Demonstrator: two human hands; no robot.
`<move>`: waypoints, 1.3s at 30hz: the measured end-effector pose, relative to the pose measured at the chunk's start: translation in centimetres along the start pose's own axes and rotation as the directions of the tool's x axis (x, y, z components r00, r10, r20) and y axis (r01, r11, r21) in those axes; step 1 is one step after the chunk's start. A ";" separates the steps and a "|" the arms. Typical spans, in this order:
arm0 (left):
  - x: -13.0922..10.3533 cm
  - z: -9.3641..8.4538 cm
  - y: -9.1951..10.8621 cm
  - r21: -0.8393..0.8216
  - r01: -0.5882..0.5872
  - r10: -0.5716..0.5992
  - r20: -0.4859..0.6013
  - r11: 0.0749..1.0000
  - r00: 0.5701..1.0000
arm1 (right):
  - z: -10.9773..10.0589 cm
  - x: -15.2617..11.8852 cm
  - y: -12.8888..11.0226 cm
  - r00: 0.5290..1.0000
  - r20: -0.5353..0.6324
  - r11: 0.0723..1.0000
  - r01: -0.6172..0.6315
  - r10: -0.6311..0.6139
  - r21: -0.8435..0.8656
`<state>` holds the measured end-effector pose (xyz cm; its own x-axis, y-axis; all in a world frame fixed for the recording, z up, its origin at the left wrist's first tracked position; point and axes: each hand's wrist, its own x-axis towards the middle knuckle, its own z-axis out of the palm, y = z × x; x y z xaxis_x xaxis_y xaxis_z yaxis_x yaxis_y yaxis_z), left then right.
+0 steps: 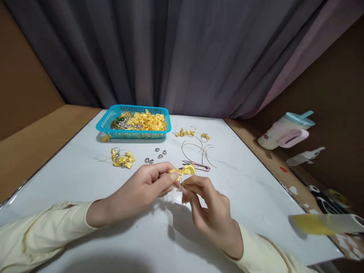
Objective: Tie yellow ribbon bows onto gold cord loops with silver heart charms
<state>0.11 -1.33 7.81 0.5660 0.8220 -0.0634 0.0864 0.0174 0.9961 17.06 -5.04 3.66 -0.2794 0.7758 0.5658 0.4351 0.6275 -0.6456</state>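
Note:
A yellow ribbon bow point(187, 170) is pinched between the thumb and fingers of my left hand point(150, 180), above the white tabletop point(136, 227). Just below and right of the bow, my right hand point(210, 204) is closed, its fingertips pressed together close to a thin gold cord; what exactly they grip is too small to tell. Behind the bow lie small pink-handled scissors point(203, 167). Several silver heart-shaped pieces point(160, 156) rest left of them. A cluster of yellow bows point(123, 159) with cord lies farther left.
At the back left stands a blue basket point(133, 133) with yellow bows, silver pieces and gold cord. Loose cords point(196, 146) and finished-looking bows point(186, 132) lie right of it. A tumbler point(280, 131), a small bottle point(303, 157), black scissors point(327, 204) and a yellow tube point(318, 223) are at the right.

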 end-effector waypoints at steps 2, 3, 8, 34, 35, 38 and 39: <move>-0.1 0.1 -0.1 0.051 -0.016 0.016 0.001 0.999 1.000 | 0.2 -0.1 -0.1 1.000 -0.013 0.999 -0.018 0.019 0.036; -0.1 0.1 -0.1 0.072 -0.024 0.024 0.006 0.997 1.000 | 0.2 -0.1 -0.1 1.000 -0.016 0.999 -0.023 0.024 0.049; -0.3 0.2 -0.2 0.200 -0.080 0.080 0.005 0.977 0.997 | 0.5 -0.2 0.0 0.998 -0.068 0.995 0.005 0.002 0.097; 0.9 -1.1 -0.7 0.593 -0.273 0.271 0.094 0.757 0.958 | -3.9 2.3 -0.8 0.986 -0.041 0.945 0.144 -0.163 -0.293; 0.8 -1.0 -0.7 0.582 -0.285 0.274 0.110 0.761 0.956 | -3.9 2.7 -0.7 0.980 0.007 0.927 0.191 -0.199 -0.322; 0.6 -0.9 -0.6 0.560 -0.307 0.278 0.138 0.770 0.950 | -3.5 3.6 -0.5 0.954 0.144 0.881 0.299 -0.264 -0.368; 0.5 -0.8 -0.5 0.558 -0.307 0.276 0.141 0.771 0.951 | -3.4 3.9 -0.6 0.944 0.171 0.863 0.327 -0.282 -0.384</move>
<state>-0.35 -0.46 7.28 0.6778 0.7057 0.2062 0.3501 -0.5564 0.7536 18.62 -2.59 7.98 -0.5324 0.5669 0.6286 0.6133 0.7702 -0.1751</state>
